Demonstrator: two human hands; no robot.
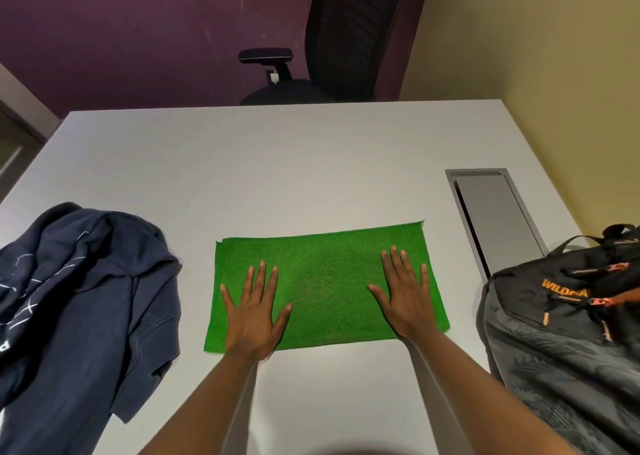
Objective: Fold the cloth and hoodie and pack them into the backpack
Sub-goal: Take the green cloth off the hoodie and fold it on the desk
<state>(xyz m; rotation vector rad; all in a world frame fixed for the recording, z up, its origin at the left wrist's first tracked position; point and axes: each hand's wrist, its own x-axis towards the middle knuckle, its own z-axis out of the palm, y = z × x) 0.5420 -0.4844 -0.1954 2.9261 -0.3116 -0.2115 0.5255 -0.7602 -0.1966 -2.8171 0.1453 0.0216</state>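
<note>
Both hands, left (254,311) and right (407,295), press flat, fingers spread, on green cloth (325,281) atop white table (242,164).

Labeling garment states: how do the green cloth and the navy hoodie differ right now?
The green cloth lies flat as a neat rectangle at table centre; the navy hoodie is crumpled at the left. The left hand and right hand press the cloth; the hoodie is untouched. Both rest on the white table, outside the backpack.

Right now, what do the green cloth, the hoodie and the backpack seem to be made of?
Green cloth: looks like terry or microfibre, with a nubby matte pile. Hoodie: navy knit, probably cotton fleece, soft matte folds with white print. Backpack: seemingly woven synthetic, grey patterned panels, black straps, orange lettering.
</note>
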